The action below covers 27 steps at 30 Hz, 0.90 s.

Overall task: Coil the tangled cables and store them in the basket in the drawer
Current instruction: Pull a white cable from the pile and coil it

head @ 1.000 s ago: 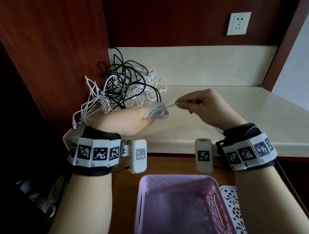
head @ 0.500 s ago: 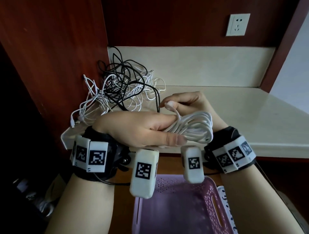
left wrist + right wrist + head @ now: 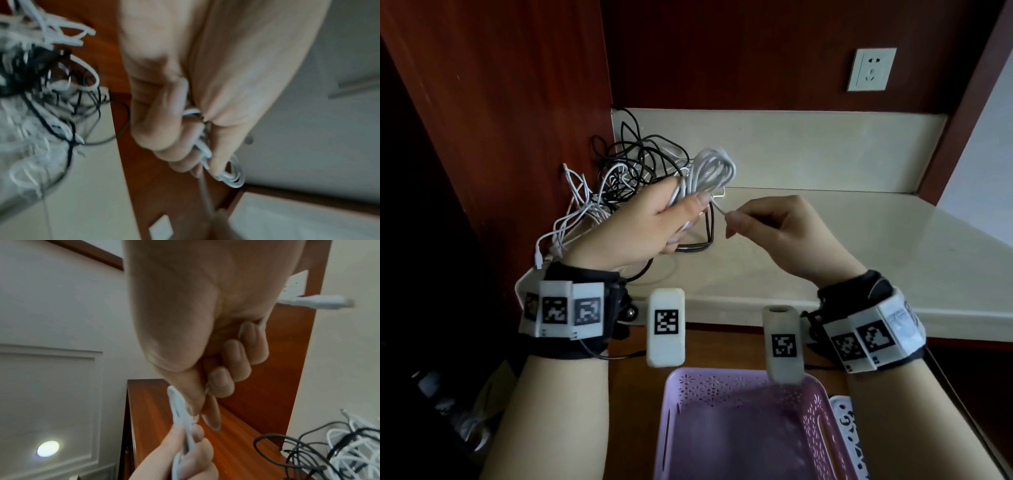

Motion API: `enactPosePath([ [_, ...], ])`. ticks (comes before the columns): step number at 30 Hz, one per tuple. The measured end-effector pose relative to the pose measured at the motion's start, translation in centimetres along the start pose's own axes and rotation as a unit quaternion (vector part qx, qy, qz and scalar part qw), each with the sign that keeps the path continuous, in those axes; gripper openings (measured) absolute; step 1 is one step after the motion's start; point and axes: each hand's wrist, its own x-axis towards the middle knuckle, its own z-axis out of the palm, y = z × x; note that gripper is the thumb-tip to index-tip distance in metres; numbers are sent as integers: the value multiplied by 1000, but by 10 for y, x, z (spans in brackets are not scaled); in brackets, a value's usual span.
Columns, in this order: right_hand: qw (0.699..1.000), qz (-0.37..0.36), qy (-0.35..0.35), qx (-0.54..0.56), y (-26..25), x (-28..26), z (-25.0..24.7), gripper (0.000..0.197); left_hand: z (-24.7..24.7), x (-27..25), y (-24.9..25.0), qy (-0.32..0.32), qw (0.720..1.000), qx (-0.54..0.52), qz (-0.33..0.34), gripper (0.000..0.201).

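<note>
My left hand [image 3: 654, 222] grips a coiled white cable [image 3: 710, 173] above the counter, its loops standing up past my fingers. The same coil [image 3: 230, 175] shows in the left wrist view, squeezed between thumb and fingers. My right hand [image 3: 763, 219] pinches the cable's loose end [image 3: 719, 209] just right of the coil; in the right wrist view its plug [image 3: 316, 302] sticks out past the hand. A tangle of black and white cables [image 3: 626, 181] lies in the counter's back left corner. A pink basket [image 3: 743, 428] sits in the open drawer below both wrists.
The cream counter [image 3: 842, 246] runs to the right, with a wooden wall on the left and a wall socket [image 3: 871, 68] above. A white patterned basket [image 3: 847, 435] edges the pink one on its right. Loose cable ends [image 3: 548, 246] hang over the counter's left front edge.
My left hand has turned and lifted the white coil upright. My right hand has left the coil and moved right, now pinching only the free end.
</note>
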Motion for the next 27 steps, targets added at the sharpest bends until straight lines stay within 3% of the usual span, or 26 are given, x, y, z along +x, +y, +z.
enactPosePath([
  [3,994,13,-5,-105,3,1,2,28,7,11,-17,57,996,64,-16,16],
  [7,983,16,-33,-177,3,1,2,24,11,15,-23,93,964,250,13,34],
  [12,966,31,-37,-255,-3,1,-6,21,15,18,-36,-17,933,360,2,16],
  [17,936,15,-57,-346,-12,1,1,22,49,32,-36,48,905,410,-101,14],
  [19,920,15,-80,-383,-15,1,5,25,60,32,-43,58,898,426,-98,19],
  [22,903,8,-114,-415,-15,1,8,28,68,31,-54,13,881,465,-83,27],
  [25,909,6,-127,-398,-11,1,10,36,65,32,-55,-2,866,491,-92,27],
  [27,933,6,-112,-342,-7,3,8,30,57,32,-55,2,855,513,-79,23],
])
